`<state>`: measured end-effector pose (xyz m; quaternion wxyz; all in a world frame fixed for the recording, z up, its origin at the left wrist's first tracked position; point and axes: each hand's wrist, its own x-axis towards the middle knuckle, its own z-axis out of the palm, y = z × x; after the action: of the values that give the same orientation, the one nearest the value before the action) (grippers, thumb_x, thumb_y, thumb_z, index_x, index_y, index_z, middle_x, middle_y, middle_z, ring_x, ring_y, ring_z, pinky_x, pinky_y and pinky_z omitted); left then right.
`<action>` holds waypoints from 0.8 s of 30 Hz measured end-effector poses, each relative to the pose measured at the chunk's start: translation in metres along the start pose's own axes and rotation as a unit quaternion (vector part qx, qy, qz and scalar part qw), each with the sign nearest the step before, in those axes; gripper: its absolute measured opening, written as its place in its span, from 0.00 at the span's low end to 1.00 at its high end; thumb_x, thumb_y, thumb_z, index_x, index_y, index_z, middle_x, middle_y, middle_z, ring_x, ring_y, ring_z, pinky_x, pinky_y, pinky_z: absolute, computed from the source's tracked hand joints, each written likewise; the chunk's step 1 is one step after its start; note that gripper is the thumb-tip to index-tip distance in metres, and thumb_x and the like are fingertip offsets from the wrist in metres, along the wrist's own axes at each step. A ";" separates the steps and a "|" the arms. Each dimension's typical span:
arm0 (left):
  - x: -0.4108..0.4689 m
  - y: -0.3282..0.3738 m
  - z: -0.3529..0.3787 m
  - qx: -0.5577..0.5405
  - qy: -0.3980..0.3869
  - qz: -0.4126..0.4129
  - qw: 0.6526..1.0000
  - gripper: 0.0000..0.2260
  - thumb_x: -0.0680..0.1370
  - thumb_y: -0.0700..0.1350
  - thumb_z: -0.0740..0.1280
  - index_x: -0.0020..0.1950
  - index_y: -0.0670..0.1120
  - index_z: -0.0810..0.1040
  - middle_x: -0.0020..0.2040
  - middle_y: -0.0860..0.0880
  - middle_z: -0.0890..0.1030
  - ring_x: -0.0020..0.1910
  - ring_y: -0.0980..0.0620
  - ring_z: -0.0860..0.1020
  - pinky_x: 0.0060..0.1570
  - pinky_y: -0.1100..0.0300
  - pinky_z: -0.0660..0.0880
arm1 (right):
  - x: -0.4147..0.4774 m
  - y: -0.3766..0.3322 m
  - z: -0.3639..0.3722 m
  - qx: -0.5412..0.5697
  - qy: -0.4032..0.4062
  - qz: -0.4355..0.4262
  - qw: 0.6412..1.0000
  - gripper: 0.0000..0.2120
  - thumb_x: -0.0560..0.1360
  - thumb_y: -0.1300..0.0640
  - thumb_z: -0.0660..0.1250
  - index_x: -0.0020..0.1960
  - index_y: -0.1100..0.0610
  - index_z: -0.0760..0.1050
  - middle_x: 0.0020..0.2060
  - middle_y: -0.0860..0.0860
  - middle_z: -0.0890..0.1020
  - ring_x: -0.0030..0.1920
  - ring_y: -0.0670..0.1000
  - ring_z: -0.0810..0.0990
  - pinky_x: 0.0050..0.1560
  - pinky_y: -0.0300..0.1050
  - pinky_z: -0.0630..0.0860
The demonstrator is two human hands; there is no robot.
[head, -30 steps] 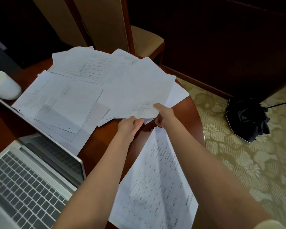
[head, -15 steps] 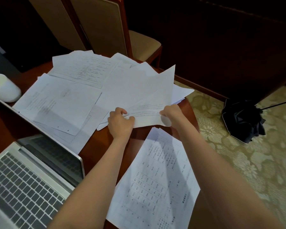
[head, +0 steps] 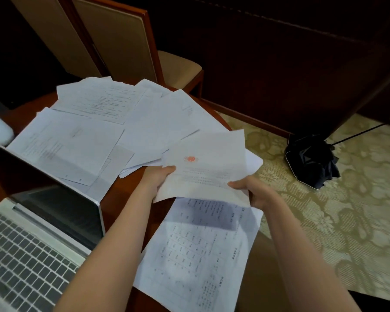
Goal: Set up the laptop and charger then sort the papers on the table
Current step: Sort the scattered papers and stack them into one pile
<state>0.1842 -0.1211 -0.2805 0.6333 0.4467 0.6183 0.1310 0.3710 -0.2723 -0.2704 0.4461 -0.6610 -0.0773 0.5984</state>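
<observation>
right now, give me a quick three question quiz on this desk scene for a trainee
1. True or false: the left hand and the right hand both hold the stamped sheet.
2. What lies on the carpet? A: black umbrella. B: shoe. C: bag.
3. Fill in: the lid of the laptop is ____.

Key: 1 true; 2 A; 3 open.

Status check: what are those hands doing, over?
Left hand and right hand each grip the stamped sheet, held above the table. Other papers lie scattered. Nothing blocking.
</observation>
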 end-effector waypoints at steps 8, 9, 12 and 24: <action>-0.032 -0.028 -0.013 0.207 0.009 0.044 0.977 0.10 0.76 0.35 0.58 0.41 0.48 0.74 0.47 0.47 0.80 0.50 0.45 0.78 0.54 0.54 0.74 | 0.006 0.027 0.002 0.234 0.086 0.034 0.968 0.09 0.77 0.54 0.62 0.43 0.59 0.73 0.27 0.51 0.79 0.25 0.49 0.78 0.26 0.37 0.75; -0.036 -0.031 -0.013 0.219 0.016 0.054 0.974 0.12 0.76 0.35 0.56 0.39 0.50 0.72 0.42 0.50 0.78 0.47 0.47 0.77 0.49 0.56 0.73 | 0.010 0.027 0.004 0.223 0.126 0.027 0.966 0.07 0.79 0.57 0.60 0.44 0.60 0.72 0.25 0.51 0.78 0.23 0.49 0.77 0.24 0.37 0.75; -0.044 -0.038 -0.015 0.196 0.036 0.079 0.977 0.13 0.76 0.36 0.56 0.37 0.50 0.72 0.39 0.52 0.77 0.39 0.52 0.76 0.42 0.58 0.71 | 0.015 0.023 0.009 0.136 0.190 -0.032 0.972 0.07 0.78 0.70 0.55 0.50 0.62 0.70 0.33 0.55 0.75 0.31 0.52 0.74 0.30 0.43 0.72; -0.068 0.019 0.016 0.414 0.104 0.279 0.860 0.10 0.78 0.38 0.54 0.54 0.42 0.73 0.56 0.43 0.76 0.58 0.42 0.73 0.48 0.56 0.67 | -0.028 0.027 -0.042 0.196 0.268 -0.109 0.937 0.13 0.79 0.63 0.57 0.37 0.54 0.70 0.35 0.50 0.73 0.33 0.49 0.69 0.35 0.41 0.67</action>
<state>0.1926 -0.1659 -0.2242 0.2591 0.8053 0.5273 0.0795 0.3880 -0.3272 -0.2732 0.6332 -0.6842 0.0926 0.3498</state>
